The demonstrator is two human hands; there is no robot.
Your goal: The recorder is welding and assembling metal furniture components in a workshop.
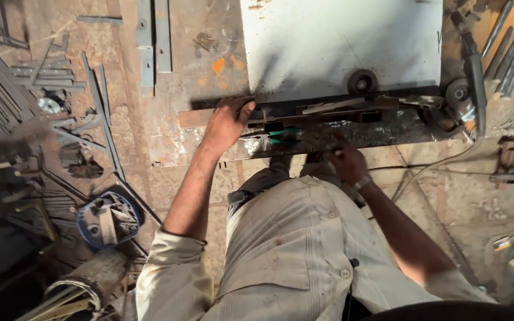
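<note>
Pressing down with spread fingers, the left hand pins the near-left end of a long flat metal bar on the floor by the edge of a pale sheet, while the right hand sits lower in shadow, and whether it grips anything I cannot tell. That bar runs left to right across the view, its far end pointing at the grinder lying on the right. My worry: the loose bar could slide or tip under that flat palm, and fingers sit close to raw steel edges.
</note>
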